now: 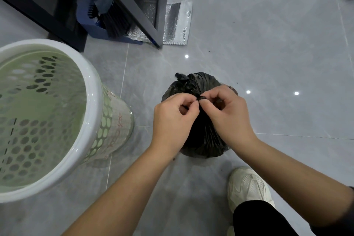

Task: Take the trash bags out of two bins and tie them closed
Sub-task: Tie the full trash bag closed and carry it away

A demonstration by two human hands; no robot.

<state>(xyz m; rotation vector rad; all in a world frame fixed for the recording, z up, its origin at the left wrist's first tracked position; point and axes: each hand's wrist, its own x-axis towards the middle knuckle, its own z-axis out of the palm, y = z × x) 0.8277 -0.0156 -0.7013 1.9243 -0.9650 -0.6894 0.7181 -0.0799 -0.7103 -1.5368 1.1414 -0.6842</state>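
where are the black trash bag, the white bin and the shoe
black trash bag (203,140), head view, lower side
white bin (93,90), head view, rim
shoe (247,184), head view, toe

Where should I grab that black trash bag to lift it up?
I'd grab the bunched neck at the top, coming straight down from above. The black trash bag is round and bulgy with no handles, but its plastic gathers into one thin twist there, where the left hand and right hand pinch it.

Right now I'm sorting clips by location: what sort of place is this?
Likely an indoor utility corner: grey floor tiles, a broom and dustpan by a dark frame, and a white bin.
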